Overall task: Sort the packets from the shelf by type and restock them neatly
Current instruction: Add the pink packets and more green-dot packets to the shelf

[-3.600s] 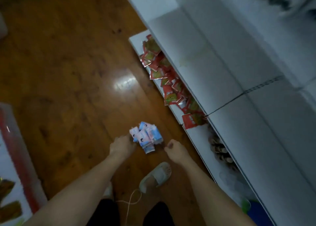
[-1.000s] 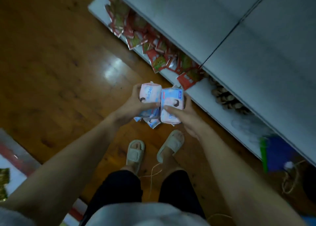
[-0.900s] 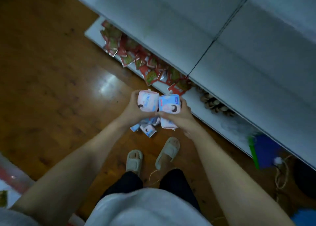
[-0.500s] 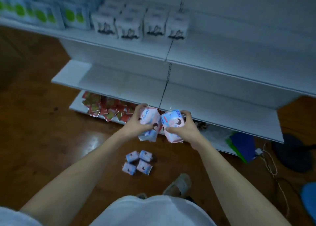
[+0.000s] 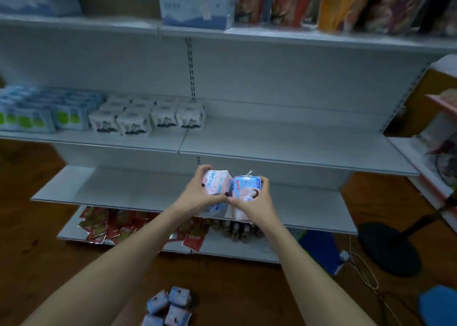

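Packets [image 5: 235,193] gripped in both hands [image 5: 227,198], white packs [image 5: 148,118] on shelf [image 5: 296,150]

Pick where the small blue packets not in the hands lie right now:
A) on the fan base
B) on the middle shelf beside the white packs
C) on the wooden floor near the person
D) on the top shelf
C: the small blue packets lie clustered on the wooden floor between the forearms.
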`<state>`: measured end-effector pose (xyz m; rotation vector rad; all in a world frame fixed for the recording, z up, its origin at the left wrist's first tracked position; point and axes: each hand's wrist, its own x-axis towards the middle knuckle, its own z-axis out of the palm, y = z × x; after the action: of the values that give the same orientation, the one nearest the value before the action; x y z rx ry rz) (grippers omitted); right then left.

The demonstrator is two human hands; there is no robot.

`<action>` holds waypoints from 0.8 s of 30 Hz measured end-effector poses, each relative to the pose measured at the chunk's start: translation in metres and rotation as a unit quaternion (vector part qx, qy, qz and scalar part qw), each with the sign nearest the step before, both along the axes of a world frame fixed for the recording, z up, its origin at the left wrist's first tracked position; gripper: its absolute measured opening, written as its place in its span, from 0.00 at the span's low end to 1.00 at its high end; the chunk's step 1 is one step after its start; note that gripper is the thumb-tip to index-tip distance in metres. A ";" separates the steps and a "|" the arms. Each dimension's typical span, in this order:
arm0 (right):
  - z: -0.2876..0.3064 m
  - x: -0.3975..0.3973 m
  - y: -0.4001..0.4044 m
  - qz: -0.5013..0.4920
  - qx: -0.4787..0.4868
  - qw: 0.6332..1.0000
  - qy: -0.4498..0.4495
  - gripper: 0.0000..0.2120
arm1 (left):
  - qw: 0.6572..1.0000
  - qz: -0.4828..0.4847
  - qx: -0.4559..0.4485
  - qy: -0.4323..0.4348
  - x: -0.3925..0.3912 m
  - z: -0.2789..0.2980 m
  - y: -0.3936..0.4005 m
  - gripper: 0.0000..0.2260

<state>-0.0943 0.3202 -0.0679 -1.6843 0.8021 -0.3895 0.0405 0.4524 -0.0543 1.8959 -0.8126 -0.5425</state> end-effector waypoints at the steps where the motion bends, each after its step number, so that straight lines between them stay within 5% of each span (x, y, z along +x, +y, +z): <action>1: 0.006 -0.007 -0.013 0.000 -0.010 1.000 0.003 0.42 | 1.000 0.001 -0.002 0.000 -0.007 0.005 -0.011 0.34; 14: 0.054 -0.061 -0.163 0.009 -0.054 0.998 0.024 0.31 | 0.996 -0.031 0.058 -0.063 -0.023 0.058 -0.118 0.37; 19: 0.061 -0.045 -0.205 0.040 0.017 0.999 -0.011 0.25 | 0.989 -0.031 0.087 -0.119 0.011 0.072 -0.143 0.23; 24: 0.057 0.001 -0.244 0.026 0.129 0.990 -0.046 0.24 | 0.983 -0.056 0.100 -0.143 0.070 0.075 -0.184 0.34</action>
<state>-0.0930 0.0765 -0.0113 -1.4329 0.7081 -0.3104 0.1102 0.2681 0.0205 2.1534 -1.0896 -0.4381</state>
